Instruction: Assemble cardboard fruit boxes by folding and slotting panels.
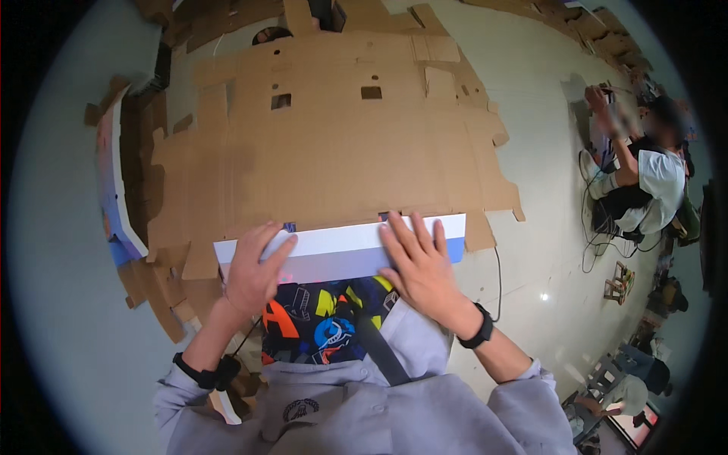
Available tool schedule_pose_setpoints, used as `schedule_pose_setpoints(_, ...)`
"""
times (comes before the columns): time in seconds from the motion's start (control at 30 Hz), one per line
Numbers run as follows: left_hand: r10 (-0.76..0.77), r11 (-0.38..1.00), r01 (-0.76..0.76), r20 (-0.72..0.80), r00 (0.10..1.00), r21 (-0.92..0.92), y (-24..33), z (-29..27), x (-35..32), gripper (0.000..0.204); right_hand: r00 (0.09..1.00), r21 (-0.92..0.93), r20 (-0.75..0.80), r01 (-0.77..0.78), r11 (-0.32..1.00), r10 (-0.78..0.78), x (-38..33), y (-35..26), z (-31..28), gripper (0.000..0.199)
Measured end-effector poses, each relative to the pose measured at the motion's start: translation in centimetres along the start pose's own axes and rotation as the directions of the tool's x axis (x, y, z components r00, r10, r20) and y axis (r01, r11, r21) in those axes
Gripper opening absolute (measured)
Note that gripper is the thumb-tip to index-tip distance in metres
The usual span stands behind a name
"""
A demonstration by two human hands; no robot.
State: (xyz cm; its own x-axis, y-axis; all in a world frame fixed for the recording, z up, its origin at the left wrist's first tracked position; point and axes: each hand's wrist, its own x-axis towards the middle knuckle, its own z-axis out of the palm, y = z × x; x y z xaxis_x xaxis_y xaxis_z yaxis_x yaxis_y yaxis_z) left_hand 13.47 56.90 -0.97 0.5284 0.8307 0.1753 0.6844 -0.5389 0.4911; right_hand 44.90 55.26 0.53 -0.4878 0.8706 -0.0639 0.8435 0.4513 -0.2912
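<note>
A big flattened cardboard sheet [326, 159] lies brown side up in front of me. Along its near side runs a folded-up flap [334, 250], white along the top and grey to blue below. My left hand [258, 265] rests over the flap's left part, thumb apart from the fingers. On the flap's right part lies my right hand [417, 262], its fingers stretched and spread across the white strip. Both palms face down. A colourful patterned black cloth [330, 318] covers my lap just below the flap.
At the left stands a white-edged printed carton piece [117, 182] with brown cardboard beside it. A person [644, 167] sits on the floor at the right among cables. A small wooden stool [619, 281] stands nearer. More cardboard [599, 30] is piled at the far right.
</note>
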Motion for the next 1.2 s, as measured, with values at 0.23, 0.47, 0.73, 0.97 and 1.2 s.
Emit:
schedule_pose_setpoints(0.23,-0.137,0.957,0.06,0.259,0.956,0.284,1.8,0.3,-0.6,0.066,0.995,0.028,0.03,-0.097,0.995,0.096,-0.6,1.3,1.3,0.077)
schedule_pose_setpoints(0.47,-0.127,0.917,0.021,0.243,0.962,0.397,1.6,0.2,2.6,0.056,0.986,0.037,-0.151,0.07,0.997,-0.063,4.4,4.5,2.0,0.055)
schedule_pose_setpoints(0.73,-0.086,0.933,0.29,0.651,0.755,-0.213,-3.2,-4.8,6.0,0.039,0.983,0.1,0.178,-0.072,0.992,0.053,7.1,3.6,-2.2,0.059)
schedule_pose_setpoints(0.97,-0.195,0.978,0.142,0.422,0.885,0.152,-8.2,1.3,7.6,0.035,0.965,0.19,0.196,-0.211,0.959,0.173,12.0,5.5,3.0,0.052)
schedule_pose_setpoints(1.2,-0.009,0.953,-0.002,0.034,0.999,0.303,-6.6,3.7,7.7,0.032,0.945,0.07,-0.074,-0.313,0.947,0.317,11.9,5.1,5.0,0.035)
